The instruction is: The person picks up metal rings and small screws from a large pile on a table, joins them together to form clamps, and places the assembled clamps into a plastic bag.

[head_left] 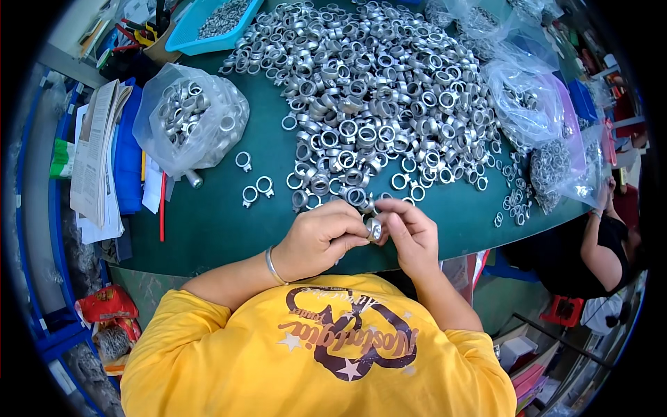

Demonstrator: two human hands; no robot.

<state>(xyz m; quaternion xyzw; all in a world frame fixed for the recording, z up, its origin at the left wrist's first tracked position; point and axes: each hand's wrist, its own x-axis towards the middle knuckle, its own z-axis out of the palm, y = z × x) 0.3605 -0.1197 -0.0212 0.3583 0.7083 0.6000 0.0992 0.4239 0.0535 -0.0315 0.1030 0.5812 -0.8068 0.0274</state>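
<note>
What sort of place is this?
Likely a small-parts workshop: a heap of metal rings on a green table, a clear bag of more rings, and a blue tray of small parts.

The left hand (pixel 316 240) covers part of the metal ring (pixel 374 230); whether the right hand (pixel 415 240) touches it is too small to tell. The upper edge cuts off the light-blue tray (pixel 186 46), whose grey pieces (pixel 224 19) are too tiny to identify. Cloudy plastic blurs some rings in the clear bag (pixel 151 132). The dark rim swallows part of a co-worker (pixel 603 260) at the right
</note>
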